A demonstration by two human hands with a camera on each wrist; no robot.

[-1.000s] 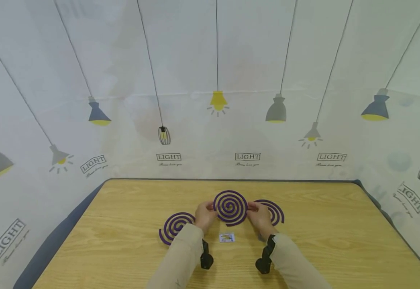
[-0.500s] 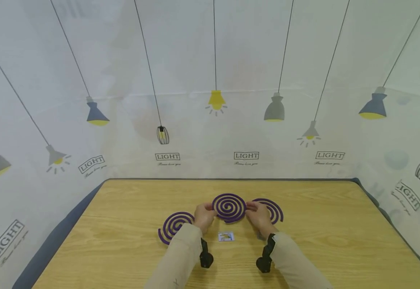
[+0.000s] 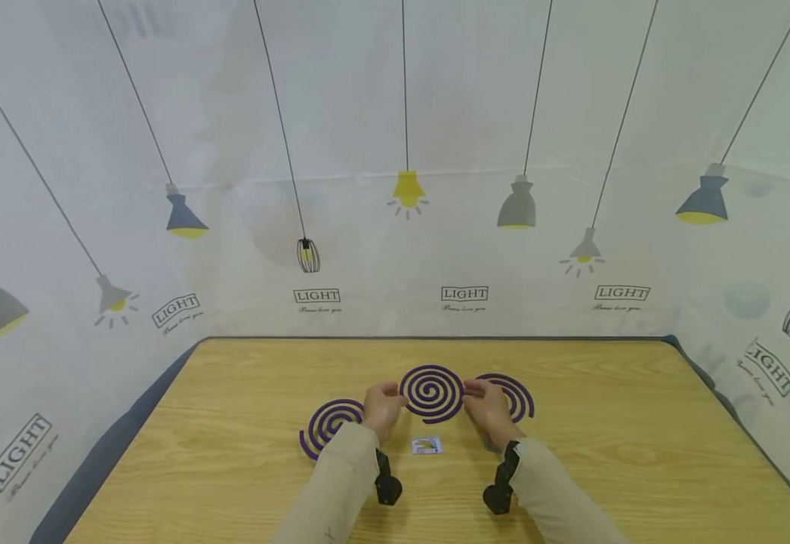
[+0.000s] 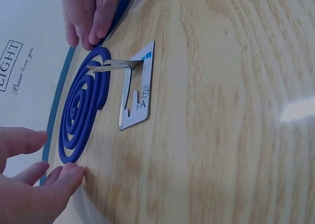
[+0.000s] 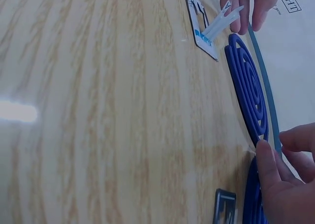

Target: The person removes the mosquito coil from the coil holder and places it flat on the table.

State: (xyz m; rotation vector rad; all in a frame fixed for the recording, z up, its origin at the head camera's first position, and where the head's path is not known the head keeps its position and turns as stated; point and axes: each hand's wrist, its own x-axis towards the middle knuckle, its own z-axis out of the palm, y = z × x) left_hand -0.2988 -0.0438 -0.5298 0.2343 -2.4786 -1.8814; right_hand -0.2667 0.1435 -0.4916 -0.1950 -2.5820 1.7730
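Note:
A purple mosquito coil (image 3: 432,394) lies flat at the middle of the table, looking blue in the wrist views. My left hand (image 3: 383,409) is at its left edge, fingertips at or against the rim, thumb spread away from the fingers. On the right edge, my right hand (image 3: 488,412) has its fingertips beside the rim, thumb and fingers apart. Neither hand grips the coil. Just in front of it sits a small metal coil stand (image 4: 142,93) with its prongs bent up.
A second coil (image 3: 330,423) lies left, partly behind the left forearm. Another coil (image 3: 520,400) lies right, partly covered by the right hand. A second flat metal stand (image 5: 225,207) is near the right wrist. A printed curtain (image 3: 381,257) stands behind the wooden table (image 3: 232,453).
The middle coil was tilted up between both hands and has been lowered flat onto the table. The fingers have since loosened from its rim; the hands stay about where they were.

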